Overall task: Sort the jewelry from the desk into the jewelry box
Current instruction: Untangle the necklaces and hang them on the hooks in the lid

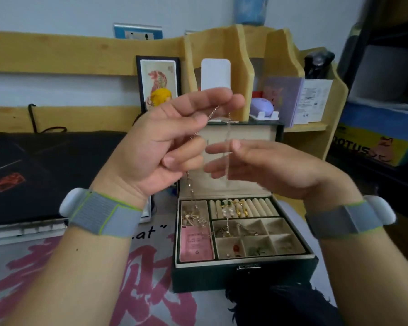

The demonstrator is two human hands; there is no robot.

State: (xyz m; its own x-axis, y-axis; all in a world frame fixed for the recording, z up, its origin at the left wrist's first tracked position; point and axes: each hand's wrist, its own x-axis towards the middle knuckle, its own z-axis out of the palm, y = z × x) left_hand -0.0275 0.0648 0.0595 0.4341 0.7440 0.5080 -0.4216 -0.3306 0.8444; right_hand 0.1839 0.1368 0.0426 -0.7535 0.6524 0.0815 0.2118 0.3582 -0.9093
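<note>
Overhead, left hand [165, 140] dangles necklace [191, 184] above jewelry box [243, 274].

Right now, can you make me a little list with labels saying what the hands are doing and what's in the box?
left hand: raised, pinching a thin chain between thumb and fingers
chain: hangs down over the open jewelry box
right hand: blurred, fingers fairly straight beside the chain; contact unclear
box lid: up, leaning back
ring rolls: hold several gold and green pieces
left compartment: a pile of chains, pink packet below it
small squares: some hold small pieces
wrists: grey bands on both
</note>
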